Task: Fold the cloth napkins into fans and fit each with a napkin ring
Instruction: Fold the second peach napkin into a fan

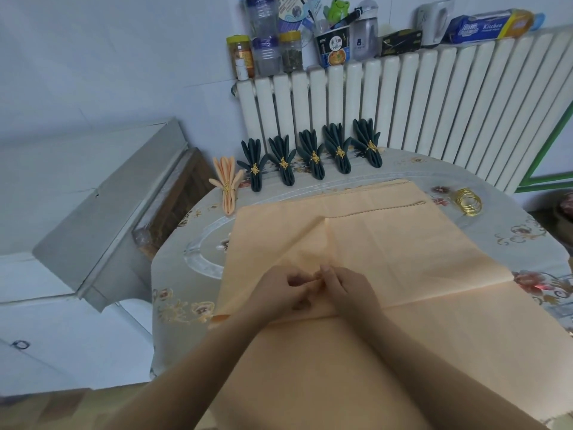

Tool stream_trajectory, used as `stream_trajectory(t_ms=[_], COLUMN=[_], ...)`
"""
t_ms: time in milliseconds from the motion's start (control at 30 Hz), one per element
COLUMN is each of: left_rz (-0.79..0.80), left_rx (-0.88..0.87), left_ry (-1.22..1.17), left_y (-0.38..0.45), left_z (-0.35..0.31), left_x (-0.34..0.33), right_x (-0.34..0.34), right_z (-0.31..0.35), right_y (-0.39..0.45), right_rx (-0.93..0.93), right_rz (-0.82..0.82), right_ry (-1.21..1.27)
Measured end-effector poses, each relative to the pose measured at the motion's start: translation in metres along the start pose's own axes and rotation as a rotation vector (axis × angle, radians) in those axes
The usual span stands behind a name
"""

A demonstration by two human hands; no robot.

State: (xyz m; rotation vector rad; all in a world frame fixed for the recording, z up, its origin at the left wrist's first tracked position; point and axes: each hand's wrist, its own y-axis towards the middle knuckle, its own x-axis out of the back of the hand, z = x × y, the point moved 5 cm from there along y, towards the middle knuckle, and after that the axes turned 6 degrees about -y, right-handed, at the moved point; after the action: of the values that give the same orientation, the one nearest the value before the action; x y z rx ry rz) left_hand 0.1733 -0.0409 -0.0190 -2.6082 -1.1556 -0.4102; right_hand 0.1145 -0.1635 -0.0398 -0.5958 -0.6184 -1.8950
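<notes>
Both hands meet at the near middle of a peach cloth napkin (387, 243) spread flat on the surface (186, 293). The left hand (276, 293) and the right hand (347, 290) have their fingers curled inward, and between them they pinch a small raised fold of the peach fabric; this shared grip is tight, with fingertips nearly touching. From the grip a crease runs away across the cloth toward its far edge, where further peach napkins lie stacked beneath it. Beyond the grip and to its right, near the far corner of the cloth, sits a small pile of gold napkin rings (467, 201). Farther beyond the grip, along the back edge of the surface, five dark green fan napkins (313, 156) stand in a row, each bound with a gold ring. Left of that row lies one finished peach fan napkin (227, 187), also ringed. Behind them stands a white radiator (434, 103) with jars and bottles on top.
</notes>
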Motion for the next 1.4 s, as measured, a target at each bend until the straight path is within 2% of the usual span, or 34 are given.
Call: stream_trajectory(t_ms=[67, 100, 133, 200, 267, 367, 467, 900, 933, 1000, 1100, 1200, 1300, 1400], left_rz=[-0.021, -0.068, -0.141, -0.272, -0.264, -0.106, -0.062, -0.014, -0.007, 0.009, 0.042, 0.086, 0.134, 0.096], left_rx=[0.103, 0.096, 0.044, -0.087, -0.100, 0.005, 0.026, 0.050, 0.057, 0.072, 0.107, 0.135, 0.085, 0.023], left_ry=[-0.198, -0.215, -0.127, 0.270, 0.648, 0.828, 0.907, 0.990, 0.985, 0.979, 0.981, 0.991, 0.958, 0.918], left_y=[-0.005, -0.006, -0.007, -0.006, -0.007, -0.010, -0.016, -0.014, -0.015, -0.015, -0.014, 0.000, 0.030, 0.069], left_z=[0.004, 0.004, 0.005, 0.006, 0.009, 0.024, 0.034, 0.048, 0.049, 0.048, 0.043, 0.035, 0.022, 0.014], left_x=[0.000, 0.005, 0.012, 0.029, 0.033, 0.021, 0.009, 0.004, 0.004, 0.004, 0.004, -0.003, -0.022, -0.036], right_x=[0.001, 0.002, 0.003, 0.005, 0.007, 0.007, 0.005, -0.001, -0.001, 0.003, 0.015, 0.021, 0.019, 0.021], right_z=[-0.001, -0.001, -0.002, -0.005, -0.006, -0.008, -0.008, -0.003, -0.002, -0.001, -0.010, -0.024, -0.027, -0.030], right_y=[0.001, 0.001, 0.001, 0.001, 0.001, 0.004, 0.004, 0.002, -0.002, -0.013, -0.026, -0.035, -0.035, -0.035], right_rx=[-0.012, -0.015, -0.024, -0.054, -0.066, -0.060, -0.038, 0.053, 0.089, 0.191, 0.198, 0.162, 0.146, 0.137], right_rz=[-0.017, -0.025, -0.031, -0.044, -0.062, -0.058, -0.033, 0.023, 0.002, -0.146, -0.192, -0.168, -0.115, -0.046], right_ry=[-0.026, -0.032, -0.028, -0.014, -0.020, -0.044, -0.071, -0.203, -0.270, -0.478, -0.675, -0.629, -0.583, -0.542])
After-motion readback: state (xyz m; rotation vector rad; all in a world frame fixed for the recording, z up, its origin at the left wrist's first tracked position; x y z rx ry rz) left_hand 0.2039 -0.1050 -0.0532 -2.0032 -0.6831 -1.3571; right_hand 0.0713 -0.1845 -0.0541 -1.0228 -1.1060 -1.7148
